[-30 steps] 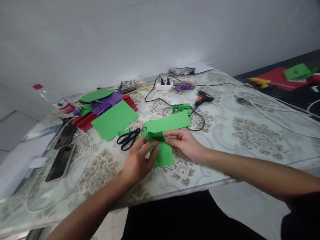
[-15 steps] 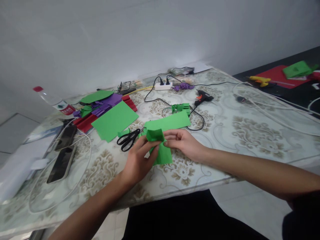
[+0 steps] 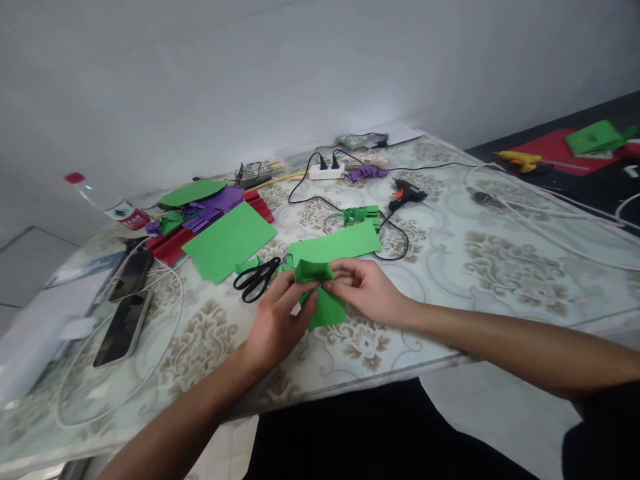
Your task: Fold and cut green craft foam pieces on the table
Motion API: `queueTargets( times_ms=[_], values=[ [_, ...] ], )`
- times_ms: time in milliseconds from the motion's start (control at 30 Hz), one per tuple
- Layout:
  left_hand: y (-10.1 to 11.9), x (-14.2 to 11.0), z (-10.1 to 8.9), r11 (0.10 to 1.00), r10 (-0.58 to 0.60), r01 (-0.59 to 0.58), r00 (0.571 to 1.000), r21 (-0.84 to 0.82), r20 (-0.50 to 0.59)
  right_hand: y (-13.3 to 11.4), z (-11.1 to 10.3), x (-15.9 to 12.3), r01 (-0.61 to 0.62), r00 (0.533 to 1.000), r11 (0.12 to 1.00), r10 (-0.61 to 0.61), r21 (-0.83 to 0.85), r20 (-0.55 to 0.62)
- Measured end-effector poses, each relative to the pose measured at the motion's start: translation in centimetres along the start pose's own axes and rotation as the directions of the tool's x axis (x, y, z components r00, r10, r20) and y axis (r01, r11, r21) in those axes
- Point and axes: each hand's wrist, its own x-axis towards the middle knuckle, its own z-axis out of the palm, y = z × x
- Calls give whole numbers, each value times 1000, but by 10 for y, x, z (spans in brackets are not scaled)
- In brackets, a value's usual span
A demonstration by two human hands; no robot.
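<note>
Shifted slightly rightward since the earlier frame: upper flap of the folded green paper sheet [image 3: 327, 308].
Held at mid-length, pinched between left hand [image 3: 280, 320] and right hand [image 3: 373, 291]; black-handled scissors [image 3: 256, 280] rest beside the left hand.

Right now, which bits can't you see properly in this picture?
All in the head view:
- Middle of the held green paper: covered by fingers of the left hand and right hand.
- Tips of the black-handled scissors: too small to tell among green scraps.
- Writing on the bottle label: blurred and tiny.
- Red thing at far right: cut off by the picture's edge.
</note>
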Motion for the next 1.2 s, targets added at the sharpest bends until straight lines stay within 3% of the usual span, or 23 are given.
queueTargets(
  times_ms=[300,667,867,1067,1200],
  values=[
    [-1,-2,0,999,33,-33,999,33,-2,6,-3,1,5,1000,998,-6,-62,-8],
    [-5,-3,-4,998,56,-55,986,-11,159,3,-3,4,-32,999,999,32,-6,-18],
    [-4,-4,-6,996,81,-84,984,16,161,-2,-2,4,-18,999,991,11,-135,-51],
    [1,-4,-11,995,91,-89,995,-51,37,-10,-3,3,11,997,980,-26,-197,-75],
    [1,-3,-8,995,-32,26,997,-94,-64,-12,-3,2,26,993,965,-54,-261,-102]
  ],
)
